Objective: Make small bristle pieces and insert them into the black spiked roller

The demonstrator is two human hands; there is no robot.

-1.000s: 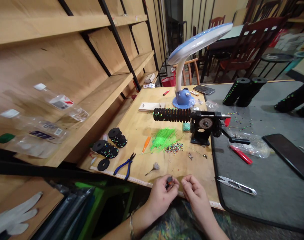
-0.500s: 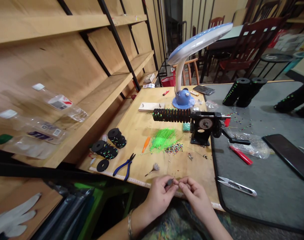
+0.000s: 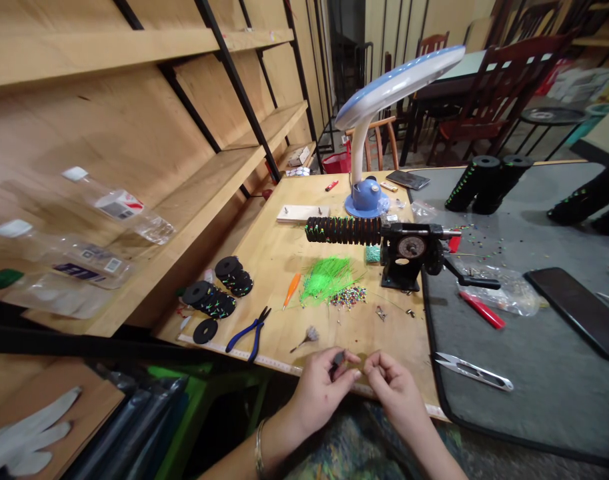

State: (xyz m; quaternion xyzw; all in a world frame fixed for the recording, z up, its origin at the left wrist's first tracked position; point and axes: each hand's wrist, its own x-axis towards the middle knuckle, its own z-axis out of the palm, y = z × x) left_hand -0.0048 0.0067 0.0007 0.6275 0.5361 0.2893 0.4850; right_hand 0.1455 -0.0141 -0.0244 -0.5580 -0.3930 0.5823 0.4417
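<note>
At the front edge of the table, my left hand (image 3: pixel 318 390) is closed around a small dark grey piece (image 3: pixel 337 361), mostly hidden by the fingers. Just to its right, my right hand (image 3: pixel 395 388) is pinched, thumb against fingertips; whatever it holds is too small to make out. A narrow gap separates the fingertips of both hands. Beyond them lie a greyish feathery tuft on a thin stem (image 3: pixel 310 335), blue-handled pliers (image 3: pixel 254 335), a heap of small coloured beads (image 3: pixel 347 297) and a pile of bright green strands (image 3: pixel 327 277).
A black hand-cranked device (image 3: pixel 407 253) carries a row of black discs (image 3: pixel 343 231). Behind it stands a blue-white lamp (image 3: pixel 367 197). Black foam spools (image 3: pixel 210 299) sit at left, near an orange-handled tool (image 3: pixel 293 289). Thread snips (image 3: pixel 474 371) and a phone (image 3: pixel 577 310) rest on the grey mat.
My right hand has moved slightly right, and the fingertips of the two hands have come apart. My left fingers have shifted a little around the dark grey piece.
</note>
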